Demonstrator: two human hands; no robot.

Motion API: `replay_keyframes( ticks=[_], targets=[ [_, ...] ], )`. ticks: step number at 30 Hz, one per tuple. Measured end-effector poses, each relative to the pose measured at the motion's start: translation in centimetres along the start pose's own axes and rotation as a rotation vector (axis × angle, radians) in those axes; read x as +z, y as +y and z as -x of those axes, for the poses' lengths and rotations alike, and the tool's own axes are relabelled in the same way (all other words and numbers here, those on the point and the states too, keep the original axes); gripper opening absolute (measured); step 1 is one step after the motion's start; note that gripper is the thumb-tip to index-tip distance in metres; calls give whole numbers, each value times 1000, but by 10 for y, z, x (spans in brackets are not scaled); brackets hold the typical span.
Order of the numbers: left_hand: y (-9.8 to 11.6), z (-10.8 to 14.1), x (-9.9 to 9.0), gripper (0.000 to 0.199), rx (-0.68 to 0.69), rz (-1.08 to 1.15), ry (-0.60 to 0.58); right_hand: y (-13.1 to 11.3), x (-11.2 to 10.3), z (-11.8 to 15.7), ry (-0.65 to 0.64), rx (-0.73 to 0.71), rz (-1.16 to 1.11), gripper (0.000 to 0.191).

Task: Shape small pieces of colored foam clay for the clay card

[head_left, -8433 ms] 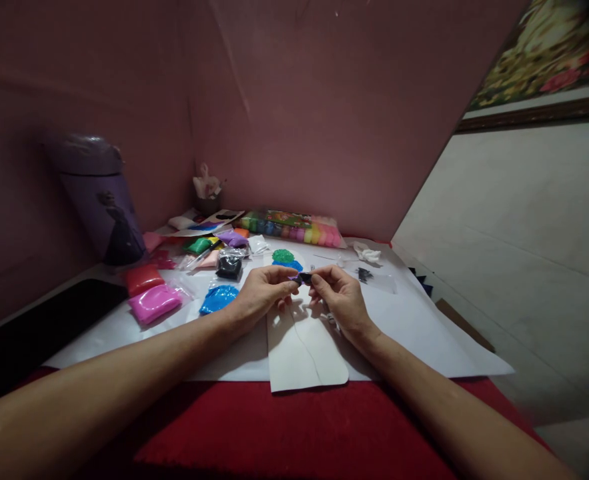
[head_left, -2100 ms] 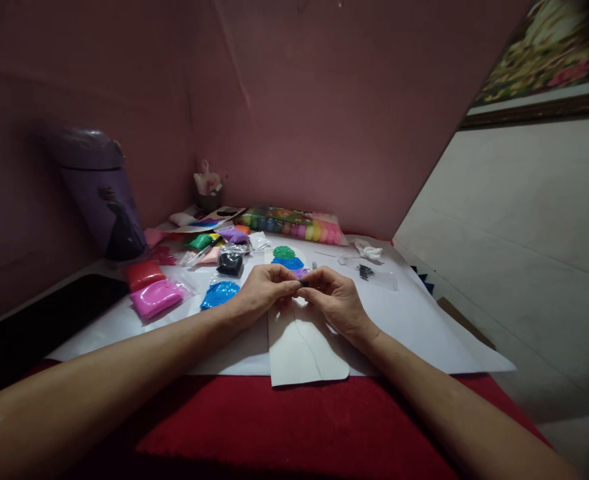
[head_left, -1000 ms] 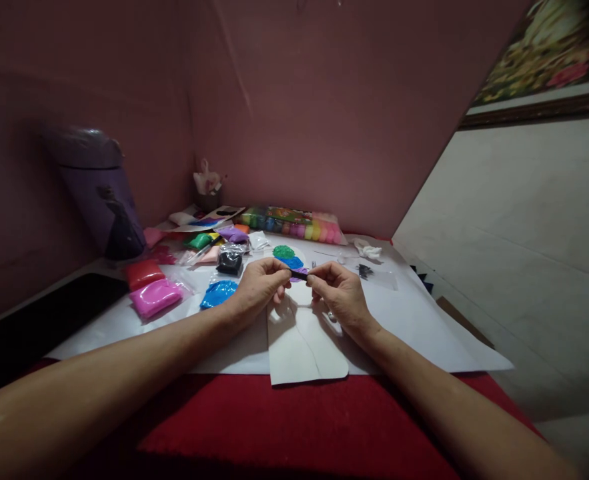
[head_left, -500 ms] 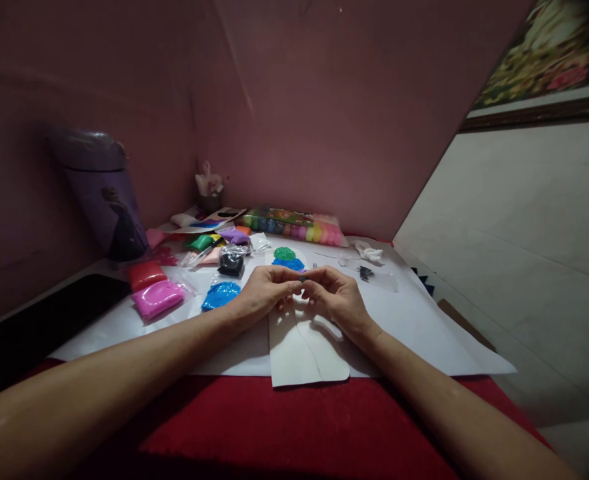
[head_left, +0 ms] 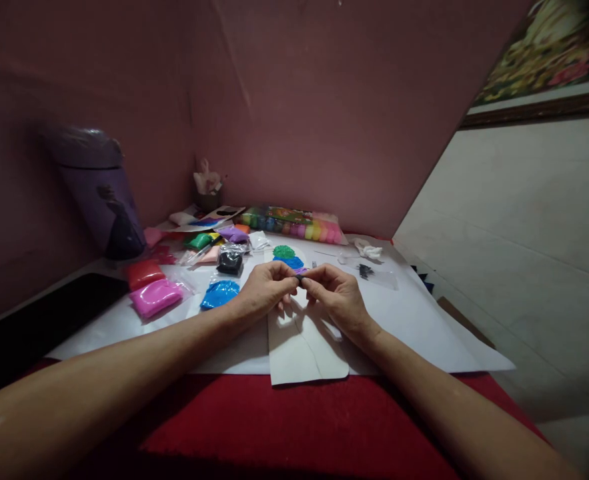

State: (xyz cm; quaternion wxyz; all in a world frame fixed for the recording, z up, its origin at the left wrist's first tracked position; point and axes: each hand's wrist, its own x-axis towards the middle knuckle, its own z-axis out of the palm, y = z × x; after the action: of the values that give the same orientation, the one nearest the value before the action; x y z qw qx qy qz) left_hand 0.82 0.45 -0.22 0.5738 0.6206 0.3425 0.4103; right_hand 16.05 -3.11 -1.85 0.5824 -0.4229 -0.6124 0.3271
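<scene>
Between my fingertips is a small dark lump of modelling clay [head_left: 300,281]. My left hand [head_left: 268,287] pinches it from one side with thumb and forefinger. On the other side, my right hand [head_left: 337,295] pinches it the same way. Both hands are above a white card [head_left: 308,357] with a thin drawn line on its near part. At the card's far end lie textured green clay [head_left: 284,253] and blue clay [head_left: 287,263]. A bit of purple clay [head_left: 301,271] shows just behind my fingers. My hands hide the card's middle.
Bags of blue clay [head_left: 220,294], black clay [head_left: 230,263] and pink clay [head_left: 156,299] lie left. Behind is a long pack of coloured clay [head_left: 294,225]. A clear plastic sheet [head_left: 387,279] with black bits lies right. A purple bin [head_left: 101,193] stands far left.
The dark clay and my fingertips have shifted very slightly left, and slightly more purple clay shows behind them. Both hands keep their pinch.
</scene>
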Motion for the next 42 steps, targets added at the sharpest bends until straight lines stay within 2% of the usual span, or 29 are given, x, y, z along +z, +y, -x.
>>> replay_keyframes(
  ticks=[12,18,24,29,37,42],
  targets=[
    [-1,-1,-5,13,31,87,74,1,-3,-3,173,39,35,13],
    [0,0,-7,20,39,89,14,4,-4,-2,132,27,-8,18],
    [0,1,-5,15,8,47,-22,5,-4,0,62,-26,37,13],
    [0,1,-4,13,-17,54,-77,7,-5,2,65,-55,75,14],
    [4,4,-2,16,12,-3,-66,6,-3,3,18,-7,62,23],
    [4,3,-3,15,14,-26,-72,9,-2,3,27,-12,48,18]
  ],
)
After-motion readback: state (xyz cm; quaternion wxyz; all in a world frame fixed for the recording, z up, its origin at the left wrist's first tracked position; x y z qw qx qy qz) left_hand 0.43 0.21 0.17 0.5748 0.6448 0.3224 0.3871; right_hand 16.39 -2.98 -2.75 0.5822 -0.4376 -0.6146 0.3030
